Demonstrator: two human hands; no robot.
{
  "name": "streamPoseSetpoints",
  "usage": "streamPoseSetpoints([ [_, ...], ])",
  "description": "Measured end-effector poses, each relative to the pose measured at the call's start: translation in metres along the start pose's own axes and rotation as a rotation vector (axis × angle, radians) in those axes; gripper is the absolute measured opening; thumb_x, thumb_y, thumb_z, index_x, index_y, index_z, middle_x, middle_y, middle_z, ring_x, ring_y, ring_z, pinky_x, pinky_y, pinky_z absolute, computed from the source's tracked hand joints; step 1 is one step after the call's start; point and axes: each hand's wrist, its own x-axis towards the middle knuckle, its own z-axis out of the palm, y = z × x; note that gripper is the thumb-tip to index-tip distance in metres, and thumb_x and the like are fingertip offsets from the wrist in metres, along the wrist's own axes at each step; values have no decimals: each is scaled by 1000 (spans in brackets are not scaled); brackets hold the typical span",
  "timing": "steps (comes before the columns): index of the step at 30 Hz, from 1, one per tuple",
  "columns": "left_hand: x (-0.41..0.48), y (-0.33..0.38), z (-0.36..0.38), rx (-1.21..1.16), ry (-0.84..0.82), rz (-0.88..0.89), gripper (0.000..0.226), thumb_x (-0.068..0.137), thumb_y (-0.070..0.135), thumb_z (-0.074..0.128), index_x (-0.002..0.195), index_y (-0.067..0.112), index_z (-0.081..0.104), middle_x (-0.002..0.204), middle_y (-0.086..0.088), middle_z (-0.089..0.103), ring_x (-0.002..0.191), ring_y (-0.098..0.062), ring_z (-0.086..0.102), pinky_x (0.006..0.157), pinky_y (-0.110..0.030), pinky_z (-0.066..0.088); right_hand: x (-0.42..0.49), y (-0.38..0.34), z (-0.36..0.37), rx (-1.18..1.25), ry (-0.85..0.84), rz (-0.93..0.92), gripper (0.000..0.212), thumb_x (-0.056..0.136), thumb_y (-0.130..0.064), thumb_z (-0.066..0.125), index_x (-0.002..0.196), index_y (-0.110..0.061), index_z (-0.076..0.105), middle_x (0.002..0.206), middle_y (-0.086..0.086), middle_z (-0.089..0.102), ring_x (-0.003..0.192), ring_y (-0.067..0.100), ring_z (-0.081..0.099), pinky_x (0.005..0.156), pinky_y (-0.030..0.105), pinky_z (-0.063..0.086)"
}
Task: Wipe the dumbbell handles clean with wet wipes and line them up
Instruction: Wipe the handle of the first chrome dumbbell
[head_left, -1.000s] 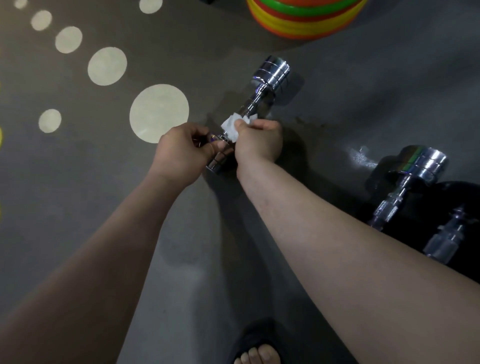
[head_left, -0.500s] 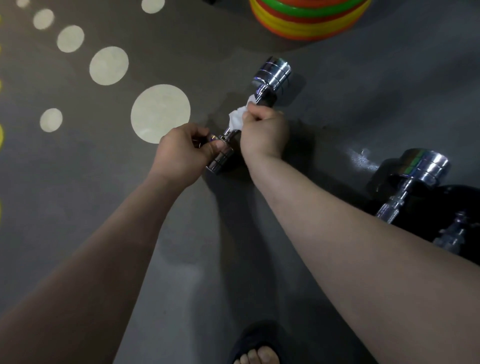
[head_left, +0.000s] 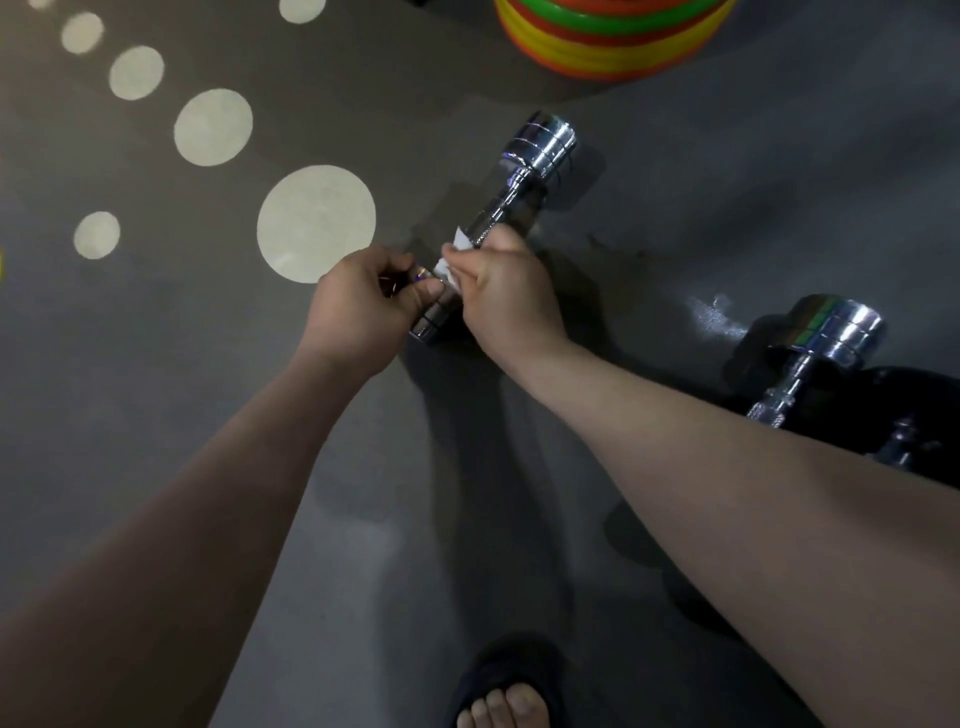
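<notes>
A chrome dumbbell (head_left: 540, 148) lies on the grey floor, slanting from near left to far right. My left hand (head_left: 358, 309) grips its near head. My right hand (head_left: 506, 291) is wrapped round the handle with a white wet wipe (head_left: 451, 262) between fingers and bar; only the wipe's edge shows. A second chrome dumbbell (head_left: 831, 332) lies at the right, and part of a third (head_left: 898, 447) sits beside it, half hidden by my right forearm.
A stack of orange, yellow and green weight plates (head_left: 613, 36) stands at the far edge. Pale round spots (head_left: 316, 223) mark the floor on the left. My sandalled foot (head_left: 506, 696) is at the bottom. A black mat (head_left: 914, 400) lies under the right dumbbells.
My right hand slid up the handle toward the far head, then back down toward the near head, carrying the wipe. My left hand kept hold of the near head.
</notes>
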Motion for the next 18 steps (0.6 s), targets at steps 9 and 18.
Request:
streamPoseSetpoints([
  [9,-5,4,2,-8,27,-2,19,86,32,76,98,19,70,89,6,69,83,-13,62,68,-13,41,52,12,-25,-96,148,172,25,96,-22,55,99,-6,73,112,8,58,90,16,60,87,29,50],
  [18,-9,13,-3,97,12,1,18,94,31,66,102,16,70,89,2,67,85,-18,59,65,-25,39,18,2,-18,-151,-108,29,27,100,-16,54,116,0,71,109,13,56,103,30,61,92,27,45],
])
